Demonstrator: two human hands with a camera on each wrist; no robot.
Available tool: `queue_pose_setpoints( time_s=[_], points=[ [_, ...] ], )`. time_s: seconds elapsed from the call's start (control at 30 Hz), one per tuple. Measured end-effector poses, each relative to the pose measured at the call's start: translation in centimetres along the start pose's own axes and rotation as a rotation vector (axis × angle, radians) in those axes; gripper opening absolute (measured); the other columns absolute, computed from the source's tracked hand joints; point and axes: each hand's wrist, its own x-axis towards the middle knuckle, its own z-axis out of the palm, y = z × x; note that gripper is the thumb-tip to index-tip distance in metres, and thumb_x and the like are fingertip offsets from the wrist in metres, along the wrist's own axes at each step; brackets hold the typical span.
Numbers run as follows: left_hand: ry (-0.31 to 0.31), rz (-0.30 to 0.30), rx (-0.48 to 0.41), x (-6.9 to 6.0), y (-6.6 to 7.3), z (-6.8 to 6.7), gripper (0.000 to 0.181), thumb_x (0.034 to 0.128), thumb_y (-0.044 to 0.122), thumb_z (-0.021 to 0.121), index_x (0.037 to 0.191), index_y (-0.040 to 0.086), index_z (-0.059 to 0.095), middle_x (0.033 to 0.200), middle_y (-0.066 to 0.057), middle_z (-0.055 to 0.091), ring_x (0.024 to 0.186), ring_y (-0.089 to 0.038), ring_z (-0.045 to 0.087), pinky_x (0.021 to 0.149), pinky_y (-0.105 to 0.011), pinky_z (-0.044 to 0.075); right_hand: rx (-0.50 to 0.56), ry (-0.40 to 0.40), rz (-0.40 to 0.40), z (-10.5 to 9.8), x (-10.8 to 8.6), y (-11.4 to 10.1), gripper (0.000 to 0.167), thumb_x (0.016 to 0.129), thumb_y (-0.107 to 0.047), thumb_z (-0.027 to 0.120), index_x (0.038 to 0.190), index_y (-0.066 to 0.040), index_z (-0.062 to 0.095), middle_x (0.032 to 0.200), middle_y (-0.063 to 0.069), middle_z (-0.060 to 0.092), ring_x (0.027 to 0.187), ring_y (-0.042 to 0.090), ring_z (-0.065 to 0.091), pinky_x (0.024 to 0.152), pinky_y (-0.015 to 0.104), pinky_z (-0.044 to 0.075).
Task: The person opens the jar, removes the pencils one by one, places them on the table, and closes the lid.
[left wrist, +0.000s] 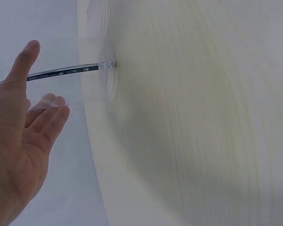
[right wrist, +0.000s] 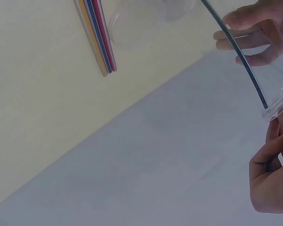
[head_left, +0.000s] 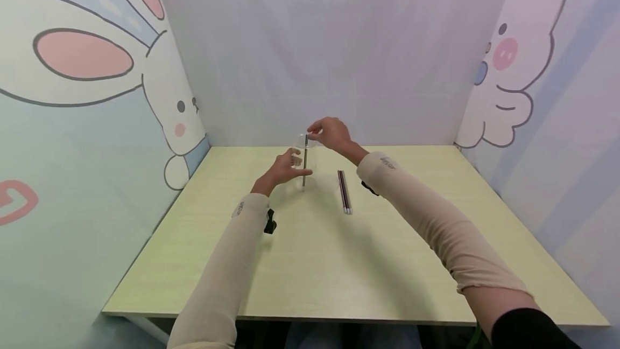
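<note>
Cup (head_left: 312,158) toward far edge of surface (head_left: 300,263), pencil (head_left: 305,156) inside | left hand (head_left: 283,168): fingers curved wide around cup | right hand (head_left: 334,133): fingers bent at rim (right wrist: 274,112), hold unclear

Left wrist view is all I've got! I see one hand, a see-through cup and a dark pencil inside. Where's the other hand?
Observer: The right hand is up at the rim of the clear cup.
Operator: Are there any more pencils?
Observer: Yes, three pencils lie side by side on the table.
Operator: Ooh, what colours?
Observer: In the right wrist view, they look yellow, blue and red.
</note>
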Motion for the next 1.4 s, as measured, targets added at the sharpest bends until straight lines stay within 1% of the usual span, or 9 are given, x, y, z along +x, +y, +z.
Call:
queue_pose_setpoints(
  time_s=[0.17, 0.3, 0.57, 0.67, 0.9, 1.1, 1.23, 1.3, 1.4],
  points=[
    [0.001, -0.004, 0.016, 0.3, -0.1, 0.0, 0.082, 0.0904, 0.039, 0.083, 0.150, 0.003, 0.039, 0.144, -0.021, 0.059, 0.135, -0.035, 0.055, 0.109, -0.052, 0.047, -0.046, -0.013, -0.030, 0.5, 0.1, -0.4, 0.023, 0.099, -0.023, 0.074, 0.118, -0.009, 0.080, 0.109, 0.008, 0.078, 0.090, 0.023, 0.072, 0.074, 0.040, 0.058],
    [-0.006, -0.016, 0.026, 0.4, -0.2, 0.1, 0.081, 0.0903, 0.041, 0.083, 0.149, 0.006, 0.040, 0.145, -0.019, 0.059, 0.135, -0.034, 0.055, 0.109, -0.050, 0.047, -0.077, -0.026, -0.036, 0.7, 0.2, -0.6, 0.023, 0.100, -0.022, 0.073, 0.118, -0.009, 0.080, 0.109, 0.008, 0.078, 0.088, 0.022, 0.072, 0.072, 0.039, 0.057],
    [-0.001, -0.022, 0.024, 0.6, 0.2, -0.2, 0.084, 0.0905, 0.038, 0.083, 0.151, 0.003, 0.038, 0.144, -0.021, 0.058, 0.134, -0.036, 0.055, 0.109, -0.052, 0.047, -0.023, -0.011, -0.018, 0.8, 0.4, -0.8, 0.019, 0.099, -0.020, 0.074, 0.116, -0.012, 0.080, 0.108, 0.006, 0.078, 0.090, 0.022, 0.072, 0.070, 0.039, 0.056],
    [-0.001, -0.025, 0.029, 0.6, 0.1, -0.2, 0.083, 0.0905, 0.038, 0.083, 0.151, 0.003, 0.038, 0.144, -0.021, 0.058, 0.134, -0.035, 0.056, 0.108, -0.051, 0.048, -0.010, -0.028, -0.017, 1.0, 0.5, -0.9, 0.019, 0.100, -0.020, 0.073, 0.116, -0.013, 0.080, 0.109, 0.006, 0.079, 0.092, 0.021, 0.074, 0.068, 0.037, 0.057],
    [-0.004, -0.014, 0.032, 0.5, -0.2, 0.0, 0.080, 0.0908, 0.038, 0.083, 0.149, 0.005, 0.039, 0.142, -0.021, 0.059, 0.131, -0.036, 0.056, 0.106, -0.052, 0.049, 0.024, -0.087, 0.026, 1.4, 0.4, -0.9, 0.020, 0.103, -0.021, 0.068, 0.120, -0.012, 0.074, 0.116, 0.009, 0.077, 0.099, 0.022, 0.075, 0.066, 0.033, 0.054],
    [-0.004, -0.010, 0.039, 0.5, -0.1, 0.0, 0.080, 0.0910, 0.039, 0.083, 0.150, 0.006, 0.039, 0.143, -0.021, 0.058, 0.133, -0.035, 0.055, 0.106, -0.052, 0.049, 0.056, -0.108, 0.039, 1.6, 0.3, -1.0, 0.015, 0.104, -0.020, 0.067, 0.117, -0.013, 0.069, 0.113, 0.010, 0.077, 0.094, 0.024, 0.075, 0.062, 0.031, 0.048],
    [-0.002, -0.009, 0.043, 0.5, 0.0, 0.1, 0.081, 0.0905, 0.040, 0.083, 0.150, 0.005, 0.039, 0.143, -0.021, 0.059, 0.133, -0.035, 0.056, 0.107, -0.052, 0.049, 0.078, -0.109, 0.035, 1.7, 0.3, -0.9, 0.014, 0.104, -0.020, 0.067, 0.115, -0.013, 0.068, 0.113, 0.011, 0.077, 0.092, 0.025, 0.074, 0.061, 0.031, 0.047],
    [-0.004, -0.011, 0.045, 0.6, 0.0, 0.2, 0.082, 0.0905, 0.040, 0.083, 0.150, 0.005, 0.039, 0.143, -0.021, 0.059, 0.133, -0.035, 0.056, 0.107, -0.052, 0.048, 0.085, -0.104, 0.034, 1.8, 0.2, -0.9, 0.013, 0.104, -0.019, 0.067, 0.115, -0.013, 0.067, 0.113, 0.011, 0.077, 0.092, 0.025, 0.074, 0.061, 0.032, 0.047],
    [-0.005, -0.011, 0.049, 0.7, -0.1, 0.2, 0.083, 0.0903, 0.041, 0.083, 0.151, 0.005, 0.038, 0.144, -0.021, 0.059, 0.133, -0.036, 0.056, 0.107, -0.052, 0.048, 0.098, -0.098, 0.034, 1.8, 0.2, -0.8, 0.016, 0.104, -0.019, 0.066, 0.119, -0.012, 0.068, 0.115, 0.011, 0.076, 0.097, 0.025, 0.074, 0.065, 0.034, 0.052]
  ],
)
